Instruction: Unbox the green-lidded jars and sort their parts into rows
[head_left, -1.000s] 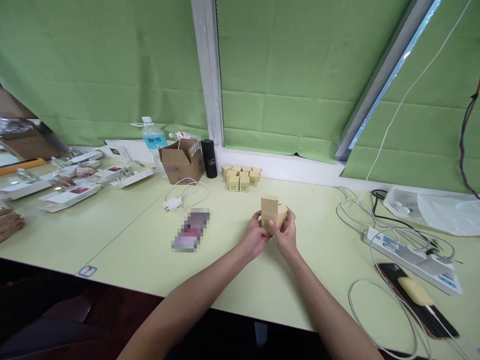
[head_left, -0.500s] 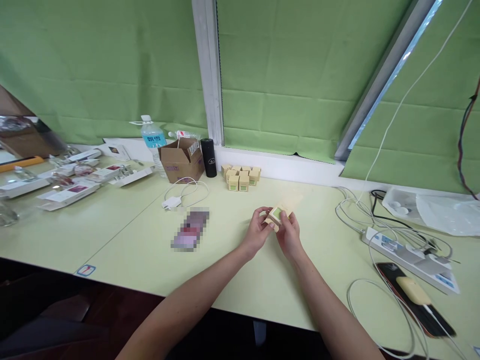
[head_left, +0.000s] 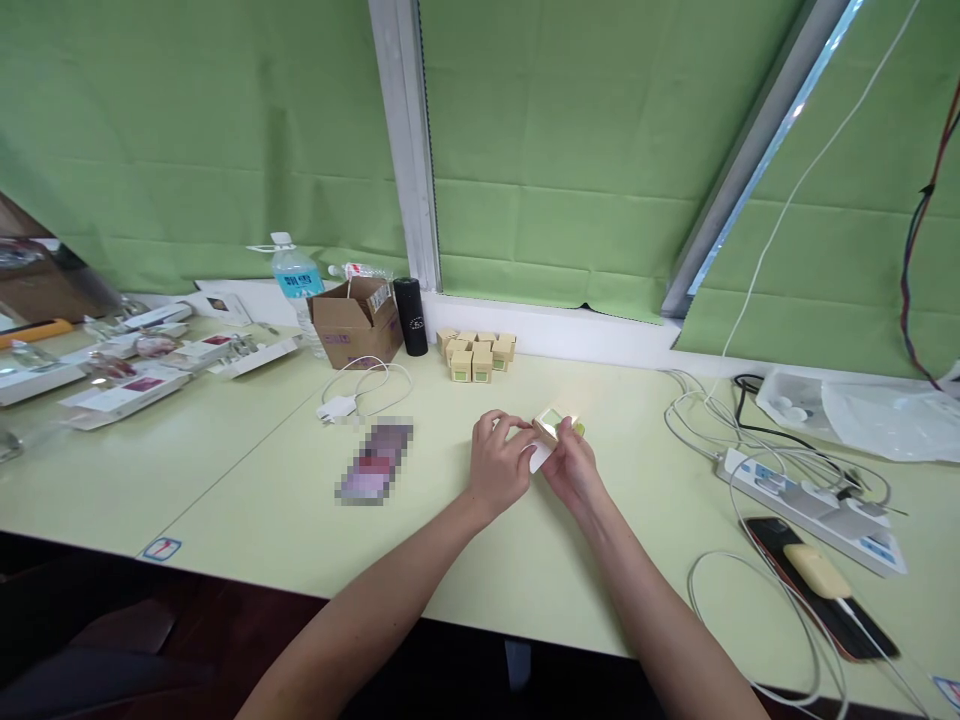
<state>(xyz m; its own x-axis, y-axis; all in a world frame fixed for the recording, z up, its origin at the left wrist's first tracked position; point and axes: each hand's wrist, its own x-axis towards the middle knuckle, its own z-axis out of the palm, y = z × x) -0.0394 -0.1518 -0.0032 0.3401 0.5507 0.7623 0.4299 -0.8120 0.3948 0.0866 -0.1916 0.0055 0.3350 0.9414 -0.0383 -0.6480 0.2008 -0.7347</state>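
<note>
A small tan cardboard box [head_left: 549, 421] with a green window-like label is held up over the table between my two hands. My right hand [head_left: 574, 465] grips it from the right, thumb across its face. On its left side, my left hand [head_left: 501, 462] is closed with fingertips and thumb at the box's edge. A white piece [head_left: 538, 456] shows by my left thumb; whether it is a flap of the box or loose paper I cannot tell. Farther back, several similar small boxes [head_left: 472, 365] stand grouped near the wall.
Behind on the left are an open brown carton [head_left: 352, 330], a black cylinder [head_left: 410, 318] and a water bottle [head_left: 296, 280]. A white charger [head_left: 337, 408] and a pixelated flat item [head_left: 375, 462] lie left. At right are a power strip [head_left: 810, 510], cables and a phone [head_left: 817, 590].
My left hand has shifted left and turned, its back now more visible. The box is tilted differently, and a white piece now shows below it. The view has moved slightly.
</note>
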